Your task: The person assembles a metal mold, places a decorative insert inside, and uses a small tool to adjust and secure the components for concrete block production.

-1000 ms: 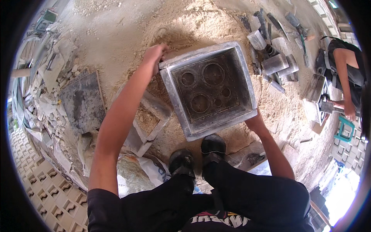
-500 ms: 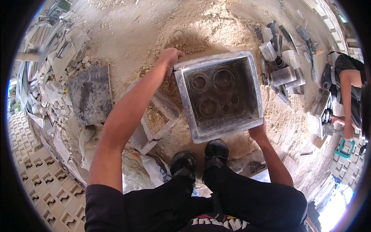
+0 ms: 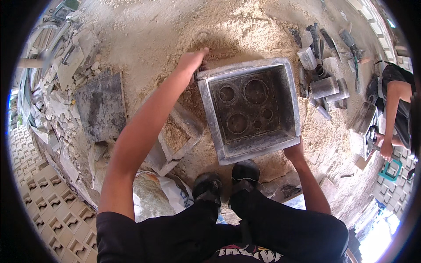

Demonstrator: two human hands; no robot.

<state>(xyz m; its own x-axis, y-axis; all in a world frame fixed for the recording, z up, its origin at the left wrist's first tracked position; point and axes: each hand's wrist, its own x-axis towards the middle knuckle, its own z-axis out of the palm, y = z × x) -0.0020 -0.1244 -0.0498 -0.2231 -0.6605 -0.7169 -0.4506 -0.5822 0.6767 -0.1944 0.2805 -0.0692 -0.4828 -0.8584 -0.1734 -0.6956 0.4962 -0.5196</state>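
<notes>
Before me is a square grey metal mould box, with several round openings or recesses of different sizes in its dark bottom. My left hand is at its far left corner, its fingers curled near the edge and one finger pointing away from the box. Those fingertips are partly hidden. At the near right corner my right hand grips the box from outside and below, with most of its fingers out of sight. A sandy rectangular frame lies left of the box, under my left forearm.
A dark square plate lies left beside broken rubble. Loose sand is heaped beyond the box. To the right are metal cylinders and hand tools. Another person's hand works at a second box.
My left hand has shifted slightly away from me at the corner. The mould box stays nearly in place, and my right hand keeps its grip. The other person's hands have moved left.
</notes>
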